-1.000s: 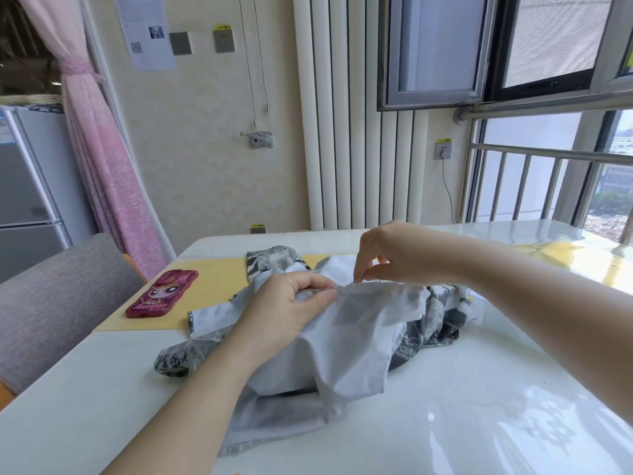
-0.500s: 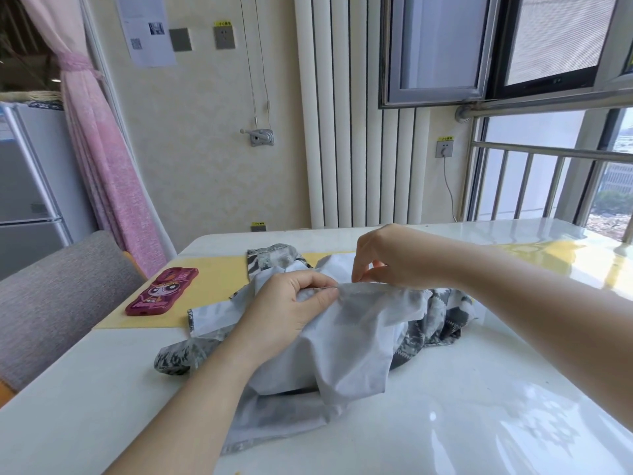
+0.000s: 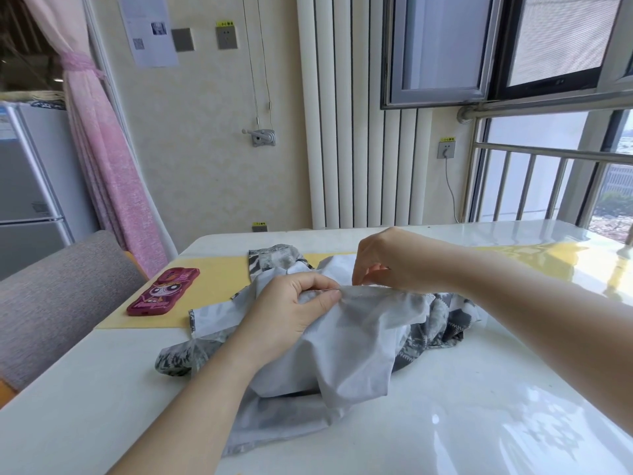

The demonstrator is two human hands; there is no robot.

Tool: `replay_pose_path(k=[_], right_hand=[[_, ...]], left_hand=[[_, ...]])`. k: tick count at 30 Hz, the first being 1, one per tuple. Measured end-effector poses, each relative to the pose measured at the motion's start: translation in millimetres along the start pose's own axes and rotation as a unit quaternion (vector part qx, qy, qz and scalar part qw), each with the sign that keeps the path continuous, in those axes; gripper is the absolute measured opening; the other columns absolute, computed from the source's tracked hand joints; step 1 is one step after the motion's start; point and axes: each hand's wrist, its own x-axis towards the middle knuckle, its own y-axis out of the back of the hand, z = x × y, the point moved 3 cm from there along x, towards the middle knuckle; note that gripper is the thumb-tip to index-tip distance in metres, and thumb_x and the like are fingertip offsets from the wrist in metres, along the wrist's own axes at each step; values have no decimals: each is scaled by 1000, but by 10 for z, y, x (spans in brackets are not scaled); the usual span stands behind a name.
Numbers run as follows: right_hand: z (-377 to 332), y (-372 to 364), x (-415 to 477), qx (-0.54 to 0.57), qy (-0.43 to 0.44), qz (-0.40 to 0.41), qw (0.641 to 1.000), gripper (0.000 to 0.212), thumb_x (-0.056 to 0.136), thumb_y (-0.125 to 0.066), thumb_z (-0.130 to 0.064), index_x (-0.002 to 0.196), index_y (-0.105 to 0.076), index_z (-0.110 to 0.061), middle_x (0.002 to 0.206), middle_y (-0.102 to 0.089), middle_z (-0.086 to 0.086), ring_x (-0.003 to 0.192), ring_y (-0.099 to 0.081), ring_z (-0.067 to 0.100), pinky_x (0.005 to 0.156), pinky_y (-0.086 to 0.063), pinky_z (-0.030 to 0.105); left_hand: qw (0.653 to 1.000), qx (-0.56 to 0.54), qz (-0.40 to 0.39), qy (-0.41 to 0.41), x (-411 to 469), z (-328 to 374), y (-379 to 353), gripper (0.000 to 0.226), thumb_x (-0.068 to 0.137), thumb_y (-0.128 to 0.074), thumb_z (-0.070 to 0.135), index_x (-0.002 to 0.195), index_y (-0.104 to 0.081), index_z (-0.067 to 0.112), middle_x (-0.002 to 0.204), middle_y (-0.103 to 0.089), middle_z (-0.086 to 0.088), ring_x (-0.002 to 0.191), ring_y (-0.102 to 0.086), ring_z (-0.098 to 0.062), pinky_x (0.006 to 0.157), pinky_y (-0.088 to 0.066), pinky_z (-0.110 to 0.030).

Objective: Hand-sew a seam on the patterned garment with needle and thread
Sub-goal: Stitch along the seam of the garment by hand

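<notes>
Pinching the garment [image 3: 359, 337] fold, the left hand [image 3: 294, 303] is holding its edge running rightward to the right hand [image 3: 387, 265], whose grip is pinching that edge just beside it, needle not showing.

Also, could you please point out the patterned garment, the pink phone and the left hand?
patterned garment [image 3: 359, 344], head view, on its pale grey middle fold.
pink phone [image 3: 163, 292], head view, on the cartoon-printed case.
left hand [image 3: 291, 310], head view, on the hand's back.
</notes>
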Motion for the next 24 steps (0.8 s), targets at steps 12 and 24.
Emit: replay_pose_path(k=[12,24], right_hand=[[-128,9,-35,21,46,30,998,18,91,-61,-13,99,-75,-21,91,-60,-7,78,-54,7,75,-42,17],[-106,36,-176,235,-24,112,965,16,93,-56,-14,100,-55,-28,106,-62,-10,76,-67,7,68,-53,24]], left_hand=[[999,-30,-9,10,1,2,-9,12,89,-64,14,84,-71,22,75,-68,25,76,-60,12,72,-39,-3],[990,-120,32,63,37,-72,32,15,88,-64,15,78,-72,23,78,-71,11,74,-64,-2,72,-47,-14]])
